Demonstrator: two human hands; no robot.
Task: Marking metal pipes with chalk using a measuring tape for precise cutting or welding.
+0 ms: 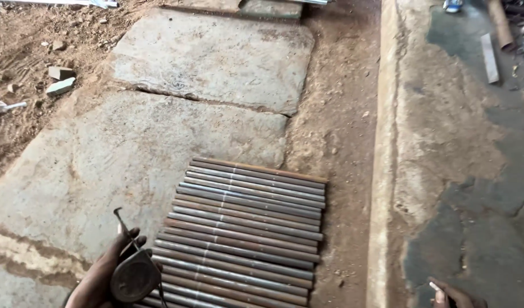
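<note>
Outdoor ground in daylight: two cracked stone slabs (159, 142) lie ahead of the hands, reddish dirt (336, 114) beside them, a concrete kerb (387, 142) and dark stained floor (478, 228) farther right.

A round, worn tape measure (135, 276) sits in the left hand (102, 279), its hooked metal tip (120, 219) sticking up. Just beside it, rusty and grey metal rods (242, 234) lie side by side in a flat row on a stone slab (102, 165), each crossed by a pale chalk mark.
</note>
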